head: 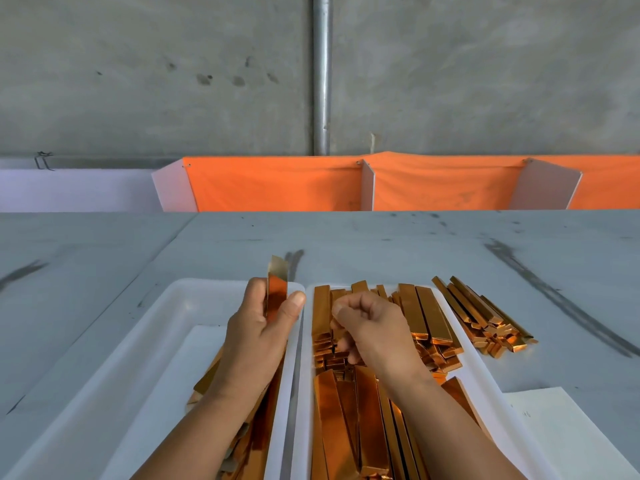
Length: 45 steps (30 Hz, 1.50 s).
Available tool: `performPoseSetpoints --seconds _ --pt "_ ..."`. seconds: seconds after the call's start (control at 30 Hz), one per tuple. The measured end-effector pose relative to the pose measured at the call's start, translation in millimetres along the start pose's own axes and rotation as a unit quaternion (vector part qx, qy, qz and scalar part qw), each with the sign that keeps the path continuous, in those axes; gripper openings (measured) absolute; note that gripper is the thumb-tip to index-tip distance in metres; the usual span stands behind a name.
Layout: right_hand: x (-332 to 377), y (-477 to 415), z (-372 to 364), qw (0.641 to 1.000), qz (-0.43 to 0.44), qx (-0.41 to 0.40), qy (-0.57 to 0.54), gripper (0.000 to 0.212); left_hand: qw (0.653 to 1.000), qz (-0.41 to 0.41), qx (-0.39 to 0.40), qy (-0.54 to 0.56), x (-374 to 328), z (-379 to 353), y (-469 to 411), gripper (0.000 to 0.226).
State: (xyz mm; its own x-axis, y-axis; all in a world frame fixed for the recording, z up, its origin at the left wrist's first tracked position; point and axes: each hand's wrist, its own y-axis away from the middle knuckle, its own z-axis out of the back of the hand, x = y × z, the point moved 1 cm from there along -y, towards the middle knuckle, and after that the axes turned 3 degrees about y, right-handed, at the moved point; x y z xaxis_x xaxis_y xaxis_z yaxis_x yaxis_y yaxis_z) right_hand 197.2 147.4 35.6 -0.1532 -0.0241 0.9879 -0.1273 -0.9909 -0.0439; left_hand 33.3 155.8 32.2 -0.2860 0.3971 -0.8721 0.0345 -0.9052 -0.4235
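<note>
Over the left white tray on the table, my left grip pinches a copper strip upright between thumb and fingers. Over the right tray, my right grip curls onto the strip pile; whether it holds one I cannot tell.

Hands over copper strips
The left hand gripped a shiny copper-coloured card strip upright above the left white plastic tray; the right hand, fingers curled, hovered over piled strips in the right tray.
</note>
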Motion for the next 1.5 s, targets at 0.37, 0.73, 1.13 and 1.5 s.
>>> performPoseSetpoints --seconds 0.37,0.73,1.13,1.5 --pt "2.5 4.1 -2.6 0.996 0.091 -0.013 -0.014 0.016 0.957 -0.024 0.027 -0.287 12.1 -10.9 -1.9 0.042" --pt "-0.6 3.1 -4.2 0.996 0.079 0.03 -0.008 0.021 0.909 -0.111 0.063 -0.396 9.4 -15.0 2.0 0.055" --pt "1.5 2.0 -1.4 0.993 0.108 -0.009 0.035 0.023 0.889 -0.151 0.087 -0.423 5.4 -20.2 6.1 0.057" --pt "2.8 1.6 0.8 0.989 0.137 -0.033 0.036 0.03 0.892 -0.136 0.09 -0.421 4.0 -19.1 7.4 0.044"
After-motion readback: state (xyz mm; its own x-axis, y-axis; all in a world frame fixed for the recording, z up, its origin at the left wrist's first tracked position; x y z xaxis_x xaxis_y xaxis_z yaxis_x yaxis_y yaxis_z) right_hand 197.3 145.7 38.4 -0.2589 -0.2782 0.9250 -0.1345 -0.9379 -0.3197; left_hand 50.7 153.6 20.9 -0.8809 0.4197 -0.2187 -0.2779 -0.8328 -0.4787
